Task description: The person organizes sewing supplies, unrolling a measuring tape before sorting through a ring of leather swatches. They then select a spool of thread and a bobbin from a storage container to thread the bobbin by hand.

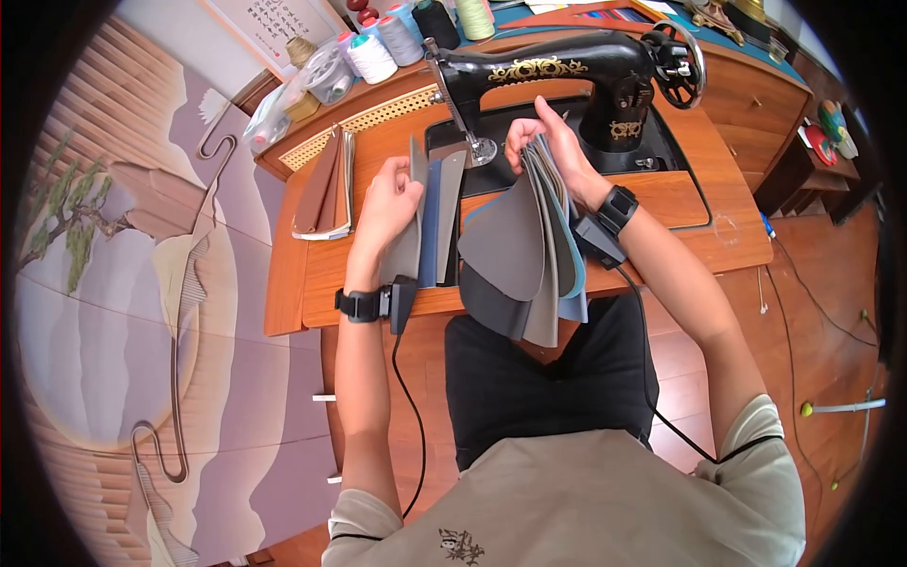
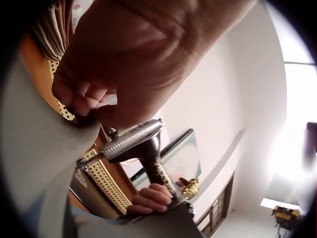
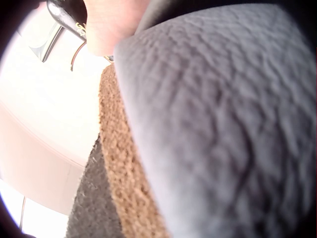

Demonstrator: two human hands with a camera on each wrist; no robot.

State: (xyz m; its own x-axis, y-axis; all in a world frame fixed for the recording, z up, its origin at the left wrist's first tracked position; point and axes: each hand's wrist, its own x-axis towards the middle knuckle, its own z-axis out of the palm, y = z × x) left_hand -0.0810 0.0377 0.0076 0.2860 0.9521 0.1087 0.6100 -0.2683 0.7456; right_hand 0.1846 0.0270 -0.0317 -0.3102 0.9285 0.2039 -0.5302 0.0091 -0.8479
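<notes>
My left hand (image 1: 385, 206) pinches the upper part of a grey leather piece (image 1: 404, 253) at the left of the table. Seen from the left wrist, thumb and fingertips meet at the edge of that grey piece (image 2: 39, 134). Beside it lie a blue leather strip (image 1: 439, 227) and a grey-brown one. My right hand (image 1: 564, 161) grips a fanned bundle of leather swatches (image 1: 505, 241) by its top, in front of the sewing machine; the swatches hang past the table's front edge. Close up in the right wrist view, a grainy grey swatch (image 3: 223, 124) covers a brown fuzzy-backed one (image 3: 124, 153).
A black sewing machine (image 1: 539, 69) stands behind the hands on the wooden table (image 1: 652, 198). Another brown swatch bundle (image 1: 326, 189) lies at the left. Thread spools (image 1: 373, 59) line the back. A painted folding screen (image 1: 227, 331) rises on the left.
</notes>
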